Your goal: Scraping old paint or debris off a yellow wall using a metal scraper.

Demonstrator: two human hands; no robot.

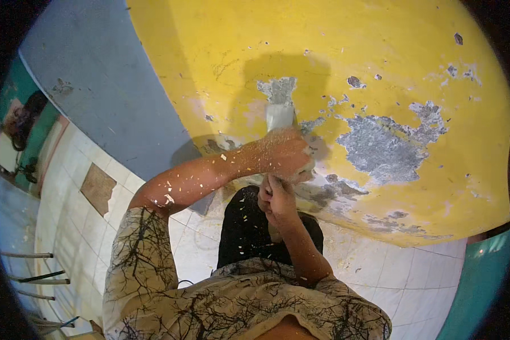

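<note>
My left hand point(288, 152) is closed round a paint scraper point(279, 116), whose broad pale blade sticks out above the knuckles. The blade's tip meets the lower edge of a bare grey patch point(278, 89) in the yellow wall point(209, 39). Just below, my right hand point(277, 199) is closed with curled fingers, close against the underside of the left. Whatever lies inside its grip is hidden; I cannot tell if it holds the scraper's handle. Pale flakes dot my left forearm, and dust whitens the left fingers.
A large stripped patch point(379, 147) spreads across the wall at right. Left of the yellow runs a grey painted section point(90, 73). White floor tiles point(385, 269) carry paint crumbs, with a brown board piece point(98, 188) lying at left. Metal rods point(39, 277) jut in at the left rim.
</note>
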